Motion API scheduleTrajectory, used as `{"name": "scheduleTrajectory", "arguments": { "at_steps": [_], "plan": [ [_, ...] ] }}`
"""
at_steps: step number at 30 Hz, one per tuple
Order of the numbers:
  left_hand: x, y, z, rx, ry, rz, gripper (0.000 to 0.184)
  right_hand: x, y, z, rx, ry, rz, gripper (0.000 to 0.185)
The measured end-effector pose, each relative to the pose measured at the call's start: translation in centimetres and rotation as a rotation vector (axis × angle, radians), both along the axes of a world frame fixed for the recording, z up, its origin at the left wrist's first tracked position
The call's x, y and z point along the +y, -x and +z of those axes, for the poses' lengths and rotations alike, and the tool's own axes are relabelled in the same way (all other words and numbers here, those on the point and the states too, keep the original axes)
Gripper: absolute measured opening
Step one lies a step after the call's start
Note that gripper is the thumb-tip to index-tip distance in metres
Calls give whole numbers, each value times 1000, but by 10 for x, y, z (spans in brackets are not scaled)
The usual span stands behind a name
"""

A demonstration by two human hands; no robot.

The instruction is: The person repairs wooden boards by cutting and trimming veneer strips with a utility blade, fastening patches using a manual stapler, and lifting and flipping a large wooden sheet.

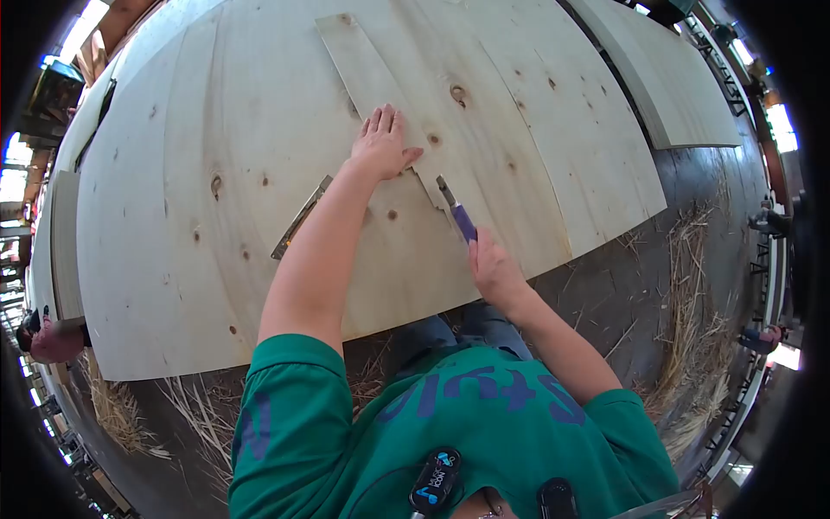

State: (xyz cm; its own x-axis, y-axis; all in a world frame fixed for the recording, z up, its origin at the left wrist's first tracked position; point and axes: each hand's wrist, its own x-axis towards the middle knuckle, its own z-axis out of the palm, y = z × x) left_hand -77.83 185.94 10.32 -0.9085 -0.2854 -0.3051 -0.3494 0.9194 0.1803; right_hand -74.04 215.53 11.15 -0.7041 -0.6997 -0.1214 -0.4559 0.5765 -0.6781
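My left hand [380, 149] lies flat with its fingers spread on the lower part of a thin wood strip [356, 56], which rests on a large plywood sheet [285, 104]. In my right hand [494, 266] is a purple-handled utility knife [461, 216], its tip pointing up and away over the sheet. Between the hands, a narrow cut-out with a jagged edge shows in the veneer. A second metal tool [300, 218] lies on the sheet to the left, partly hidden by my left forearm.
Another stack of sheets [692, 104] stands at the right, with more board edges [66, 251] at the far left. Wood scraps [692, 285] litter the floor. One person [56, 340] is at the left edge, another [762, 338] at the right.
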Motion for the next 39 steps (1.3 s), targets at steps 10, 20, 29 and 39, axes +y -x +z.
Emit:
{"name": "scheduleTrajectory", "arguments": {
  "at_steps": [10,20,29,39],
  "plan": [
    [-7,1,-6,6,-4,-40,84,-8,-7,4,113,-76,-10,21],
    [-9,1,-8,48,-9,-65,71,-23,-4,1,74,-170,-19,21],
    [-8,2,-11,26,11,-49,72,-26,1,3,-13,-184,-4,23],
    [-10,2,-10,86,2,-55,71,25,-27,10,-23,-192,25,24]
  ]
}}
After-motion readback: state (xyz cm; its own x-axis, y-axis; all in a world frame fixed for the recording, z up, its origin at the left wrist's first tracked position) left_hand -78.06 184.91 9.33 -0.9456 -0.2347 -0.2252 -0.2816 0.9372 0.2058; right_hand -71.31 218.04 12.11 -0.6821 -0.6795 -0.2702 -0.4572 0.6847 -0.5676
